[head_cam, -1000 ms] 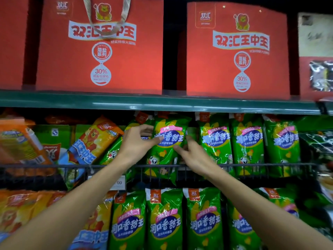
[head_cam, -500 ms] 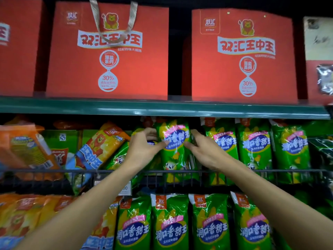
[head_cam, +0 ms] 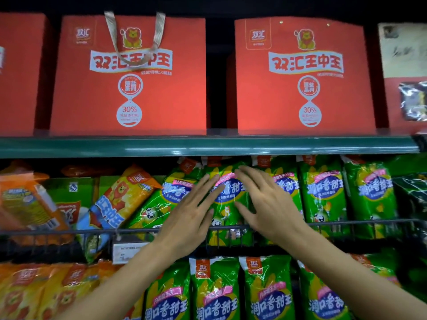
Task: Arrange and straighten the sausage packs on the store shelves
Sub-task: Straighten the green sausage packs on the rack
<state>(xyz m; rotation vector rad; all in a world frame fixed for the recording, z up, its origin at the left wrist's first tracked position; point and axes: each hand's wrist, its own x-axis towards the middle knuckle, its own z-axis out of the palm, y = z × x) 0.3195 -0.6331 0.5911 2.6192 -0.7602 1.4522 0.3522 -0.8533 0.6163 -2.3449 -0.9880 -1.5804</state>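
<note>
L hand (head_cam: 187,218) & R hand (head_cam: 268,204) flat, fingers straight (gripping nothing), on 1 green pack (head_cam: 227,202).

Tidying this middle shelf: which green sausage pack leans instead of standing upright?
The green sausage pack just left of the left hand; it tilts, the others stand straight.

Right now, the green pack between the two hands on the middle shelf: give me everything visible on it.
The green sausage pack is a glossy plastic pouch with yellow corn art, a blue and pink label with white characters, and a cartoon face low on its front. It stands roughly upright behind the wire rail of the middle shelf, with its top tucked under the green shelf edge. The left hand and the right hand lie flat on its front with straight fingers, one to each side. Green packs flank it; the left one leans.
</note>
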